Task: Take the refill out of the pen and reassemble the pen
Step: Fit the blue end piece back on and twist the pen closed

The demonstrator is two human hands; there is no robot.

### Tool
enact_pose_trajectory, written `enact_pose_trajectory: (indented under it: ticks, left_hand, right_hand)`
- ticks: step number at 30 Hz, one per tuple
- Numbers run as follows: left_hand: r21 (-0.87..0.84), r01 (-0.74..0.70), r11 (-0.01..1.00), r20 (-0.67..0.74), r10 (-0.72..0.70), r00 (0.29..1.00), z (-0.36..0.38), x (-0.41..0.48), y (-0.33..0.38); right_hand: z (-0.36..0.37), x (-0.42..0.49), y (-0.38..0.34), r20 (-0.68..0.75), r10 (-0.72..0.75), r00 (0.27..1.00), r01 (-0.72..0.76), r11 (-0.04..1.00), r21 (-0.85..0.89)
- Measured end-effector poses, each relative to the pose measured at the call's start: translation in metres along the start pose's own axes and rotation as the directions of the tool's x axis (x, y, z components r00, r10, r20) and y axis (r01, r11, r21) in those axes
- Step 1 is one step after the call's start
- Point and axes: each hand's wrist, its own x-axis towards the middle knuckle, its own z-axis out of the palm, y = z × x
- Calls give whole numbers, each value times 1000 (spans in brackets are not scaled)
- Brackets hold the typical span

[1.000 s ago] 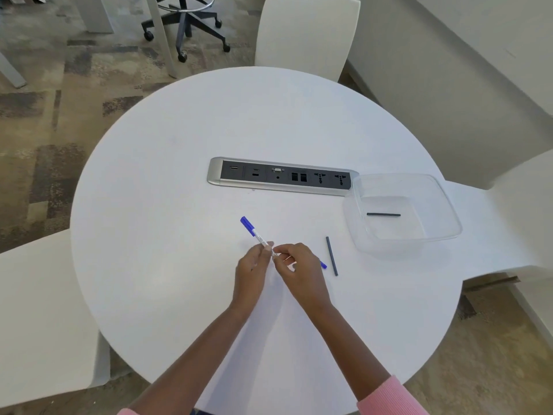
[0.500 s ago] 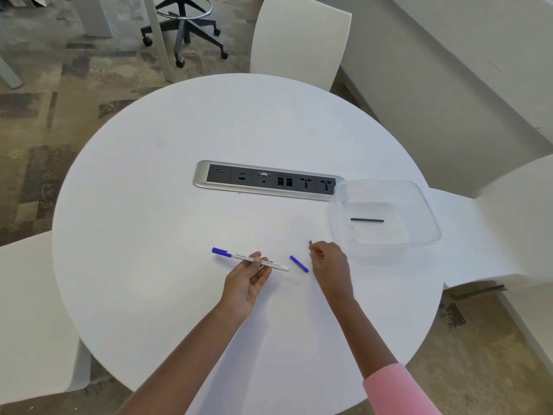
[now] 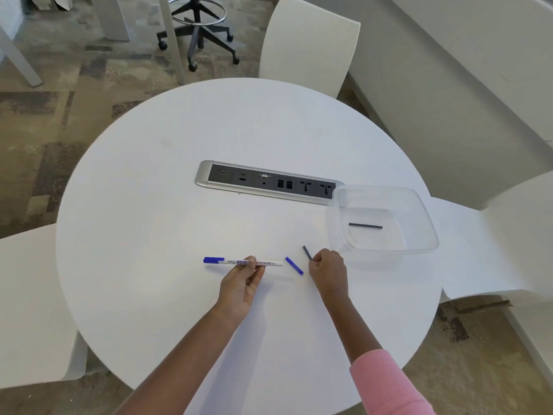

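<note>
My left hand (image 3: 241,283) holds a white marker pen (image 3: 269,262) with a blue cap on its left end, level above the round white table (image 3: 149,235). The pen's right end is open. A small blue end piece (image 3: 294,265) lies on the table just right of the pen. My right hand (image 3: 327,266) is closed around a dark grey refill (image 3: 307,252), whose top sticks out above my fingers. A second dark refill (image 3: 365,226) lies inside the clear plastic container (image 3: 425,235) to the right.
A silver and black power socket strip (image 3: 266,182) is set into the table's middle, its right end touching the container. White chairs stand at the far side (image 3: 308,43), at the left (image 3: 30,295) and at the right (image 3: 508,235). An office stool base (image 3: 197,28) is on the carpet beyond.
My hands came apart: the left one swung the pen level and leftward, the blue end piece now lies on the table, and my right hand moved right and closed on the dark refill.
</note>
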Motion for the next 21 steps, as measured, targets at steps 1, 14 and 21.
enact_pose_trajectory:
  ticks: [1, 14, 21]
  left_hand:
    - [-21, 3, 1000, -5, -3, 1000, 0, -2, 0]
    - [-193, 79, 978, 15, -78, 997, 19, -35, 4]
    - [-223, 117, 968, 55, -107, 993, 26, -45, 2]
  right_hand:
    - [0, 0, 0, 8, 1, 1000, -1, 1000, -10]
    - [-69, -51, -42, -97, -187, 977, 203, 703, 682]
    - [-74, -75, -60, -183, -325, 928, 349, 583, 733]
